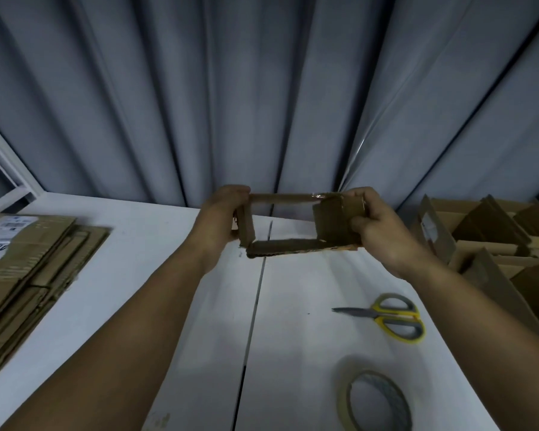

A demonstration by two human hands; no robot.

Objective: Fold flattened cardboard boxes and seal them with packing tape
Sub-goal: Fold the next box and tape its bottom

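Note:
A small brown cardboard box [280,247] is held up above the white table [156,275], opened into a rectangular tube so that I look straight through it. My left hand [221,216] grips its left wall, fingers curled over the top corner. My right hand [374,225] grips the right end, thumb pressing a flap [330,219] inward. A strip of clear tape glints on the top right edge. A roll of packing tape [375,399] lies flat on the table at the lower right.
A stack of flattened cardboard boxes [28,275] with a white label lies at the left. Yellow-handled scissors [392,317] rest right of centre. Several folded boxes [495,241] crowd the right edge. A grey curtain [262,88] hangs behind the table.

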